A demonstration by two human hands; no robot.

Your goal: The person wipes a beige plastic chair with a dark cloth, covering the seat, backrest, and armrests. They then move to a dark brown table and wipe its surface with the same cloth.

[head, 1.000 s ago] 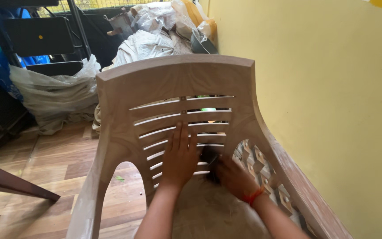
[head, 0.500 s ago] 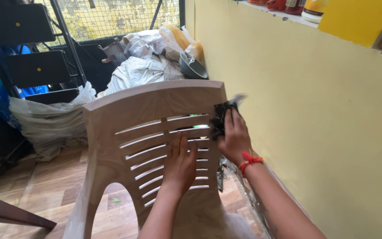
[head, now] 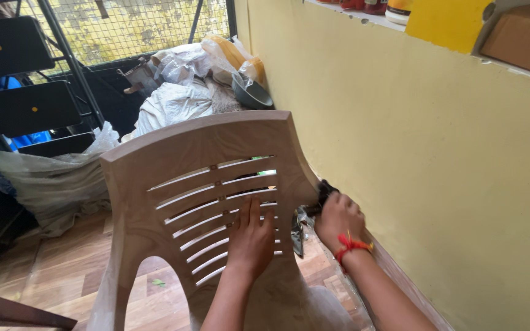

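1. A beige plastic chair (head: 197,153) stands beside a yellow wall (head: 437,159).
2. The left hand (head: 251,238) lies flat on the slatted backrest, fingers together.
3. The right hand (head: 338,217) clamps a dark cloth (head: 324,191) against the chair's right edge.

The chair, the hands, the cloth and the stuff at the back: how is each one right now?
Plastic chair: upright, close beside the yellow wall, dusty.
Left hand: open, flat on the backrest slats.
Right hand: closed around a dark cloth.
Dark cloth: bunched, pressed at the chair's right edge.
Sacks: heaped behind the chair.
Grey bowl: tilted on the heap.
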